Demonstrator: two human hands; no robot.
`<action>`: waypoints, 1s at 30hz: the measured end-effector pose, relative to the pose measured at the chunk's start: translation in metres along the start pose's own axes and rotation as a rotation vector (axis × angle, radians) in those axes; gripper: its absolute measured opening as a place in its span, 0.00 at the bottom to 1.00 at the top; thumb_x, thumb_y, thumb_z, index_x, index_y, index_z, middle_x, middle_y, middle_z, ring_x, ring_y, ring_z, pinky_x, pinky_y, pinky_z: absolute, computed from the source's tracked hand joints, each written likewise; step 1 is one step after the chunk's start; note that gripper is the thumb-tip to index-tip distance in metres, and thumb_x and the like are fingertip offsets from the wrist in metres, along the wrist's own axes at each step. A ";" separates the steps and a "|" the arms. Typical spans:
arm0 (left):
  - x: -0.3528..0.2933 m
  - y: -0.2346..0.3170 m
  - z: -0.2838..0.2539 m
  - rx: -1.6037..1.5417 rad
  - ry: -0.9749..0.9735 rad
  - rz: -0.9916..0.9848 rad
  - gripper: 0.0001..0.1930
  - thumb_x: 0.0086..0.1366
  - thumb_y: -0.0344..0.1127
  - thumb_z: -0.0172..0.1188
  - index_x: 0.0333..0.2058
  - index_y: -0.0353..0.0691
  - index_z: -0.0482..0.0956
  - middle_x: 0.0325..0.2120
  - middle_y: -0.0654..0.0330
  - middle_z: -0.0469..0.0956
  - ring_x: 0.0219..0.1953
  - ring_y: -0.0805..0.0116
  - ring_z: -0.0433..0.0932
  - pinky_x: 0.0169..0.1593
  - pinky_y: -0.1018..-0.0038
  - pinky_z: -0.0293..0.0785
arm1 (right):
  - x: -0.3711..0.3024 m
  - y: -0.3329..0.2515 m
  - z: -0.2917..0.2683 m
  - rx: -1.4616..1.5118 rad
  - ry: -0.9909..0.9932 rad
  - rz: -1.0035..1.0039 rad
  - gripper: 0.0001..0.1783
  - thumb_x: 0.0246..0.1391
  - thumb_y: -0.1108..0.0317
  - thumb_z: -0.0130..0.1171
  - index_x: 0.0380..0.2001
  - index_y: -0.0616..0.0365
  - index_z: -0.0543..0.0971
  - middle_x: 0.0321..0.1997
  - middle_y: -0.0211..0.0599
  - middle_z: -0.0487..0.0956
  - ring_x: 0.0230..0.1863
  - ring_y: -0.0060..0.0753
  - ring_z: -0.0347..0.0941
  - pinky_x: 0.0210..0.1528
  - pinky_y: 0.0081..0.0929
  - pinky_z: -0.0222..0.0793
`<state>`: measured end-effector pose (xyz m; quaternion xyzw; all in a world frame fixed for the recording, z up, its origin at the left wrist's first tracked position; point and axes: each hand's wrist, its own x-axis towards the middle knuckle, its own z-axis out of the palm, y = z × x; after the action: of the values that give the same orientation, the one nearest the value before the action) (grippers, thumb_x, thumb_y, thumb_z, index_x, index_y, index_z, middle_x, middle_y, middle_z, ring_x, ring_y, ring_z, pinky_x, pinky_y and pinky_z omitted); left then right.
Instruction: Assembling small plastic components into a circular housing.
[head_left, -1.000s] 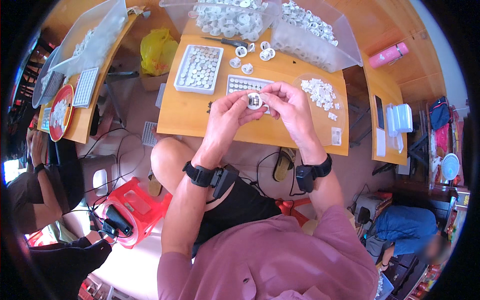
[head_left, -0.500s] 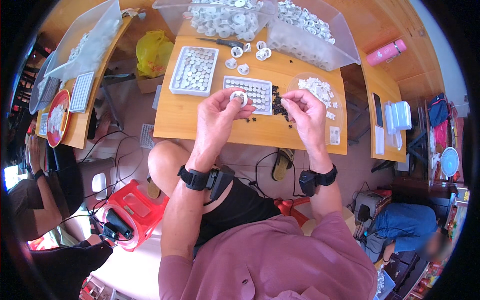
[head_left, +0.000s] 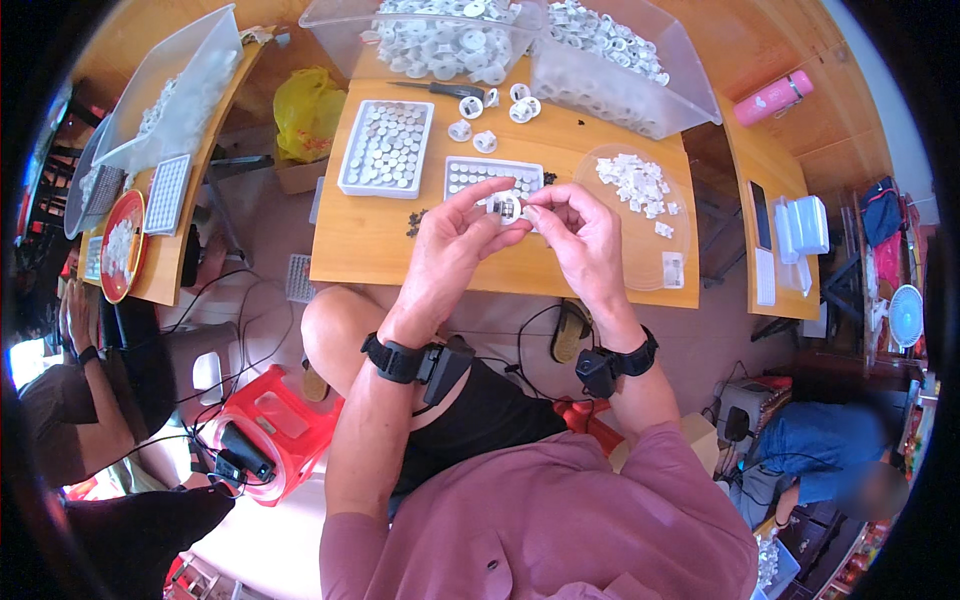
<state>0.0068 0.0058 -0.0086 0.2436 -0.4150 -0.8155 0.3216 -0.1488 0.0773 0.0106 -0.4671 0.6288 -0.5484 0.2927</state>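
Over the near part of the wooden table, my left hand (head_left: 448, 240) holds a small round white plastic part (head_left: 508, 208) between thumb and fingers, its dark inside facing up. At the part's right edge, my right hand (head_left: 580, 235) is closed in a pinch; whatever its fingertips hold is too small to make out. Beyond the hands is a shallow white tray (head_left: 448, 180) with rows of round white pieces, partly hidden by my fingers. Tiny black pieces (head_left: 415, 222) lie left of my left hand, with a few more at the tray's right side.
A fuller white tray (head_left: 428, 150) stands at left, behind it a screwdriver (head_left: 455, 90) and several loose white parts (head_left: 485, 141). Clear bins (head_left: 610, 100) of parts line the back. White bits (head_left: 635, 185) lie on a round clear sheet at right. People sit on both sides.
My right hand has moved left from the black pieces to the white part. My left hand has shifted slightly right and nearer with the part, which has turned. The hands now meet.
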 end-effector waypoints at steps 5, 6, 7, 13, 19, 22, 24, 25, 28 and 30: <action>-0.001 0.000 -0.004 -0.066 0.033 -0.011 0.19 0.69 0.23 0.49 0.58 0.29 0.68 0.37 0.54 0.81 0.44 0.66 0.82 0.52 0.76 0.78 | 0.004 0.001 -0.001 -0.064 0.036 -0.047 0.04 0.54 0.76 0.62 0.34 0.63 0.81 0.30 0.28 0.80 0.24 0.12 0.69 0.27 0.16 0.66; 0.000 0.001 -0.003 -0.071 0.028 -0.013 0.19 0.69 0.23 0.49 0.58 0.29 0.68 0.37 0.54 0.81 0.44 0.66 0.82 0.52 0.76 0.78 | 0.005 0.003 -0.007 -0.149 0.080 -0.083 0.04 0.54 0.75 0.63 0.34 0.62 0.81 0.29 0.28 0.80 0.24 0.13 0.69 0.26 0.16 0.65; -0.001 0.003 -0.003 -0.096 0.064 0.004 0.19 0.70 0.24 0.48 0.58 0.29 0.68 0.41 0.51 0.80 0.45 0.64 0.82 0.53 0.75 0.78 | 0.007 0.004 -0.014 -0.156 0.083 -0.082 0.04 0.54 0.75 0.63 0.34 0.62 0.81 0.29 0.28 0.80 0.24 0.13 0.69 0.26 0.16 0.65; -0.003 0.011 -0.005 -0.196 0.118 0.063 0.19 0.74 0.31 0.45 0.60 0.28 0.66 0.51 0.44 0.76 0.50 0.59 0.80 0.57 0.72 0.76 | 0.018 0.023 -0.071 -0.459 0.355 -0.086 0.05 0.53 0.75 0.63 0.34 0.62 0.81 0.28 0.31 0.81 0.21 0.17 0.70 0.24 0.20 0.66; -0.007 0.012 -0.008 -0.203 0.117 0.071 0.19 0.74 0.31 0.47 0.60 0.30 0.67 0.51 0.44 0.76 0.51 0.59 0.79 0.57 0.72 0.77 | 0.018 0.023 -0.117 -0.832 0.390 0.054 0.06 0.54 0.70 0.60 0.36 0.56 0.83 0.36 0.42 0.82 0.32 0.42 0.79 0.36 0.34 0.73; -0.006 0.010 -0.009 -0.229 0.124 0.066 0.19 0.73 0.30 0.50 0.60 0.31 0.68 0.51 0.44 0.76 0.51 0.58 0.79 0.56 0.72 0.77 | 0.011 0.030 -0.136 -1.065 0.341 0.080 0.07 0.55 0.70 0.58 0.35 0.54 0.83 0.38 0.42 0.82 0.37 0.47 0.80 0.39 0.40 0.74; -0.005 0.011 -0.007 -0.229 0.150 0.067 0.19 0.72 0.30 0.50 0.59 0.31 0.68 0.51 0.44 0.76 0.51 0.58 0.79 0.56 0.72 0.78 | 0.007 0.034 -0.143 -1.046 0.303 0.152 0.07 0.55 0.70 0.57 0.35 0.52 0.84 0.38 0.42 0.82 0.41 0.50 0.79 0.42 0.42 0.73; -0.004 0.011 -0.006 -0.229 0.145 0.065 0.19 0.72 0.30 0.50 0.59 0.31 0.68 0.51 0.44 0.76 0.51 0.58 0.79 0.56 0.72 0.78 | 0.005 0.037 -0.145 -1.047 0.308 0.154 0.07 0.55 0.70 0.57 0.35 0.52 0.84 0.38 0.42 0.82 0.41 0.50 0.79 0.42 0.42 0.73; -0.003 0.011 -0.005 -0.238 0.151 0.065 0.17 0.72 0.30 0.51 0.56 0.30 0.71 0.48 0.50 0.78 0.49 0.60 0.80 0.56 0.72 0.77 | 0.003 0.050 -0.145 -1.010 0.192 0.066 0.08 0.54 0.72 0.58 0.35 0.53 0.84 0.40 0.42 0.82 0.42 0.49 0.78 0.43 0.41 0.73; -0.003 0.010 -0.005 -0.235 0.135 0.058 0.17 0.72 0.30 0.52 0.56 0.29 0.71 0.47 0.50 0.79 0.48 0.59 0.80 0.56 0.72 0.78 | 0.004 0.057 -0.137 -1.050 0.130 -0.058 0.09 0.52 0.74 0.58 0.36 0.55 0.84 0.42 0.43 0.80 0.42 0.50 0.78 0.44 0.41 0.73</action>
<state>0.0149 0.0007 -0.0021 0.2467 -0.3010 -0.8305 0.3985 -0.2866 0.1288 -0.0129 -0.5330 0.8224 -0.1956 -0.0356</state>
